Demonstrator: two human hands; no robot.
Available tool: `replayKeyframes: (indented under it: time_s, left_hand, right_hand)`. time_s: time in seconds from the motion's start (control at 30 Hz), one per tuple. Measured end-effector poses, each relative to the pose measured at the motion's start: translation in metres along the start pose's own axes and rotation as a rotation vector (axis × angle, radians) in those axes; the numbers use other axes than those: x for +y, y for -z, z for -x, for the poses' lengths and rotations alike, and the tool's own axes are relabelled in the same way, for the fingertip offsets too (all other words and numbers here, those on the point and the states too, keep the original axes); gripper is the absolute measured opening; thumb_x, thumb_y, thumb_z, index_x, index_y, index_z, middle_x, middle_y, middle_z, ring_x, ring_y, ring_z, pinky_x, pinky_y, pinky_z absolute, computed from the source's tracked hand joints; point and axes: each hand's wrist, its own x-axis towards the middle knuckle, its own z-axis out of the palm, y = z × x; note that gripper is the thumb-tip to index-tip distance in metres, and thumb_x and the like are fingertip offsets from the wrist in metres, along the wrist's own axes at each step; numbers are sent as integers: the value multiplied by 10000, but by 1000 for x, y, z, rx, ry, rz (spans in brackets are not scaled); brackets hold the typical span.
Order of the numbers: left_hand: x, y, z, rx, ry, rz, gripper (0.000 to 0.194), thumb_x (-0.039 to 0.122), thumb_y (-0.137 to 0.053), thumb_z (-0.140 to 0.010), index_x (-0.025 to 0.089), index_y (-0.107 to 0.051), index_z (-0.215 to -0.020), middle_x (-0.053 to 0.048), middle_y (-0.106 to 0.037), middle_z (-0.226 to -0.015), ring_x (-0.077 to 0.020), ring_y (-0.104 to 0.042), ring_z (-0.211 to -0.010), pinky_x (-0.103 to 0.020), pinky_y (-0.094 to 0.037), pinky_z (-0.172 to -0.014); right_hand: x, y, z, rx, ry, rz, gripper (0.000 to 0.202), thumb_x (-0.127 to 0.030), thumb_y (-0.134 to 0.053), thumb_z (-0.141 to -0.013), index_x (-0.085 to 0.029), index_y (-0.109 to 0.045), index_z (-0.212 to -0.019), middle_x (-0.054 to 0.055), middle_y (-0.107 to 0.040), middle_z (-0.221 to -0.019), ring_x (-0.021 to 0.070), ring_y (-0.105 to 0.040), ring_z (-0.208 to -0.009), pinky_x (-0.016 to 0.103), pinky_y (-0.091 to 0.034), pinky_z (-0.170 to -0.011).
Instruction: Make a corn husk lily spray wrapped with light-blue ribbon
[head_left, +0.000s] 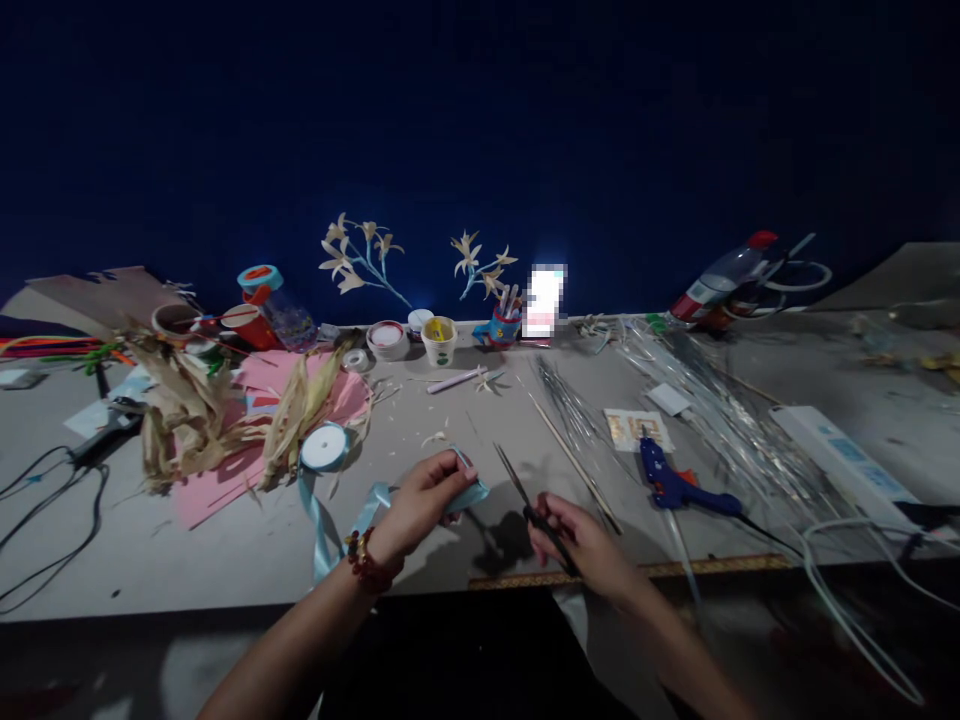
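My left hand [424, 498], with a beaded bracelet at its wrist, is closed on a light blue ribbon [472, 494] whose folded end sticks out past the fingertips. The ribbon trails behind the hand toward a white-faced spool [325, 446] on the left. In my right hand [574, 540] is a pair of dark scissors [516, 478]. Their blades point up and left, apart from the ribbon. Small pale scraps [435, 437] lie on the table just beyond my left hand.
Dried corn husks [187, 410] and pink paper [225, 497] cover the left side. A blue glue gun [679, 487], wire bundles [574, 395] and a power strip [840, 460] lie right. Husk-flower branches [367, 262], paper cups [439, 342] and a bright phone [541, 300] stand at the back.
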Motion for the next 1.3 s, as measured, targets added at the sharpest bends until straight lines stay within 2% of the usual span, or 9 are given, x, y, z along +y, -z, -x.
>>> replayKeyframes:
  time_s: [0.17,0.37,0.47,0.53,0.63,0.73,0.93,1.1,1.3]
  left_hand:
    - [1,-3,-3,-15,5,24,328,477,-675,-766,173,-557,-731,55,-477,-598,-69,-421,-473,-176,-360,-424]
    - [-4,-8,-4,-18,11,-22,378,515,-666,-765,175,-520,-693,65,-458,-570,-57,-401,-441,-175,-330,-407]
    - [-12,-7,-6,-13,42,-43,387,525,-659,-763,185,-488,-688,74,-456,-541,-52,-402,-404,-168,-299,-384]
    - [-20,-5,-8,-41,109,-59,383,524,-650,-763,193,-474,-682,83,-447,-491,-50,-380,-363,-166,-263,-358]
    - [-32,-3,-13,-102,199,-77,368,516,-632,-768,201,-468,-672,86,-449,-443,-53,-346,-320,-169,-223,-330]
    - [-43,-5,-18,-138,240,-84,362,506,-621,-773,203,-463,-654,85,-442,-407,-59,-337,-300,-177,-205,-322]
    - [-45,-5,-20,-225,338,-96,294,462,-581,-798,191,-534,-695,51,-509,-410,-86,-387,-310,-206,-263,-350]
    - [-39,0,-15,-307,413,-97,228,392,-627,-760,176,-566,-723,8,-602,-518,-128,-528,-437,-242,-391,-445]
    - [-37,1,-12,-344,422,-160,189,268,-693,-702,165,-579,-812,35,-601,-572,-109,-540,-479,-227,-402,-471]
  right_hand:
    - [5,2,23,-123,-83,53,354,-427,-669,-799,-218,-403,-695,-66,-532,-562,112,-527,-535,243,-368,-562]
    - [5,-14,20,-115,-121,-39,440,-615,-627,-783,-207,-461,-800,-44,-586,-518,88,-436,-430,220,-268,-450]
    - [10,-20,24,-87,-201,-149,521,-684,-629,-736,-195,-485,-842,-41,-587,-519,75,-414,-391,204,-213,-393]
    - [13,-23,29,-76,-250,-207,524,-693,-604,-752,-187,-492,-829,-34,-594,-522,59,-391,-367,194,-188,-371]
    - [19,-26,37,-116,-324,-186,531,-701,-562,-777,-174,-509,-808,-18,-618,-519,41,-347,-323,186,-150,-342]
    - [28,-28,42,-107,-382,-154,570,-733,-569,-740,-168,-525,-800,-17,-621,-509,40,-349,-306,178,-145,-323]
    - [46,-33,48,-78,-414,-238,567,-728,-519,-783,-161,-544,-792,-22,-608,-483,28,-322,-289,165,-142,-308]
    - [50,-34,49,-60,-480,-253,587,-752,-540,-750,-167,-562,-789,-34,-596,-491,30,-355,-304,159,-184,-313]
    - [46,-33,51,-116,-410,-229,590,-762,-529,-748,-174,-566,-757,-26,-599,-487,42,-338,-306,188,-168,-318]
